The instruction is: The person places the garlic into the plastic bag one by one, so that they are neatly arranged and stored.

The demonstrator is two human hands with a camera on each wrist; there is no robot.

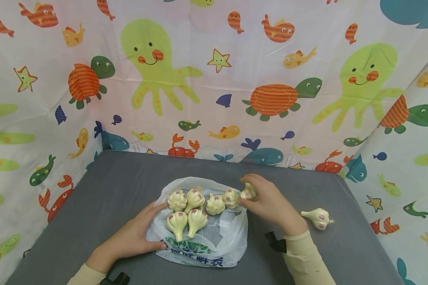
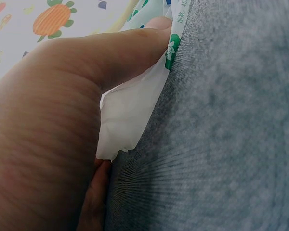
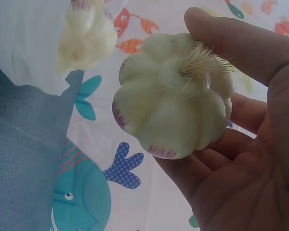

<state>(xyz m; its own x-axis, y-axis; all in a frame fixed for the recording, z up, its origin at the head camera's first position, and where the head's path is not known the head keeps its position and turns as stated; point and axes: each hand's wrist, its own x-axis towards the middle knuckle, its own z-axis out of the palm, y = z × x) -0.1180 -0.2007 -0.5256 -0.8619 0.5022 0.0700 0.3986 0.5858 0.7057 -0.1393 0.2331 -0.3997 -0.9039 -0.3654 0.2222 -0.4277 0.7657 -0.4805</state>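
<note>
In the head view a white plastic bag (image 1: 232, 245) with green and blue print lies spread on the grey table. Several garlic bulbs (image 1: 197, 221) are on it, with purple marks on pale skin. My left hand (image 1: 137, 233) grips the bag's left side, thumb at the near edge and fingers farther back; the left wrist view has the thumb (image 2: 130, 53) against the plastic. At the bag's right edge my right hand (image 1: 267, 200) holds another garlic bulb (image 1: 249, 192) between thumb and fingers. Up close, that bulb (image 3: 168, 106) shows its dry root tuft.
One more garlic bulb (image 1: 319, 218) lies on the grey table (image 1: 135, 174), right of my right forearm. A curtain (image 1: 214, 99) printed with sea animals stands behind the table and along both sides.
</note>
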